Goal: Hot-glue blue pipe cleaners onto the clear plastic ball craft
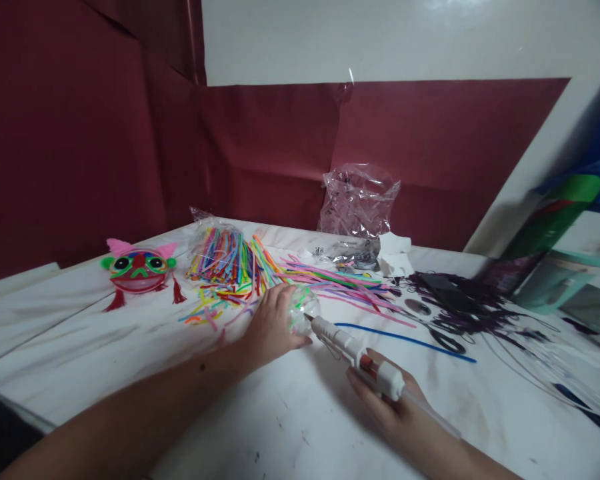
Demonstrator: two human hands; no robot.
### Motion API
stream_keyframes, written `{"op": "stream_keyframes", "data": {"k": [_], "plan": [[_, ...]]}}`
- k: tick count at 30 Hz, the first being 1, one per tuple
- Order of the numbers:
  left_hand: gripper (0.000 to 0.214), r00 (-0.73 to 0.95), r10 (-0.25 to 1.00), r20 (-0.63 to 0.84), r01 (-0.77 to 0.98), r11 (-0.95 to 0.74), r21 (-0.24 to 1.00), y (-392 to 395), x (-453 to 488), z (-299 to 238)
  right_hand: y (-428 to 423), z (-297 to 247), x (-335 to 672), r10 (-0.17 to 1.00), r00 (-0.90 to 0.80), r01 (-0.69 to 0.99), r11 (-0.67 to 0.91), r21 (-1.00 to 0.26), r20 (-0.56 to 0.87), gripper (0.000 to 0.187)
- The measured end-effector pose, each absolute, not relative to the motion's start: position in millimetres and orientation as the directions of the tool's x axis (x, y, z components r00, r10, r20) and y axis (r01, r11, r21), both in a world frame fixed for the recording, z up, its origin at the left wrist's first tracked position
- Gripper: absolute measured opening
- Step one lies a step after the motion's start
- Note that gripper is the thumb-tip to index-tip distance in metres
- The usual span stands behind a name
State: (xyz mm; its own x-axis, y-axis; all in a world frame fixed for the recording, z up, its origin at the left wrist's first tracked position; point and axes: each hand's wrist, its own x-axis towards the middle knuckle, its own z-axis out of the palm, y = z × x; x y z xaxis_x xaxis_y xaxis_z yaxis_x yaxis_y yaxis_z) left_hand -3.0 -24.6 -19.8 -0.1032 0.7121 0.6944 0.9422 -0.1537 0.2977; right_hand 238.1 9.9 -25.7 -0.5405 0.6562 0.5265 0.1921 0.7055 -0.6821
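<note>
Near the middle of the table, my left hand (273, 323) is closed around a clear, rounded plastic piece (304, 308) with green marks on it. My right hand (387, 393) grips a white hot glue gun (347, 343), with a translucent glue stick (433, 413) sticking out of its back end. The gun's nozzle points left and touches or nearly touches the plastic piece; I cannot tell which. A blue pipe cleaner (410, 340) lies just beyond the glue gun. Behind my left hand are loose, short coloured pipe cleaners (213, 310).
At the left sits a decorated animal face (139, 268) with red tassels. A bag of colourful pipe cleaners (220, 257), longer pink strands (350, 283) and a clear plastic bag (359, 200) lie at the back. Scissors (445, 337), dark strands (460, 300) and a pale green container (560, 283) are right.
</note>
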Motion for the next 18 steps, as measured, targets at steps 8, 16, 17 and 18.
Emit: {"op": "stream_keyframes", "data": {"k": [8, 16, 17, 18], "plan": [[0.098, -0.095, 0.722, 0.686, 0.946, -0.150, 0.288, -24.9, -3.7, -20.1, 6.7, -15.9, 235.0, 0.678, -0.519, 0.221, 0.695, -0.685, 0.521, 0.013], [0.097, -0.093, 0.698, 0.710, 0.944, -0.166, 0.286, -23.5, -4.7, -22.0, 7.2, -16.5, 235.5, 0.676, -0.518, 0.221, 0.698, -0.681, 0.524, 0.010], [0.096, -0.095, 0.696, 0.712, 0.942, -0.169, 0.290, -23.5, -4.8, -22.0, 7.0, -14.3, 234.5, 0.678, -0.512, 0.222, 0.697, -0.681, 0.527, 0.011], [0.096, -0.097, 0.695, 0.713, 0.940, -0.171, 0.295, -23.5, -4.9, -22.0, 6.8, -12.2, 233.8, 0.679, -0.510, 0.223, 0.697, -0.682, 0.527, 0.012]]}}
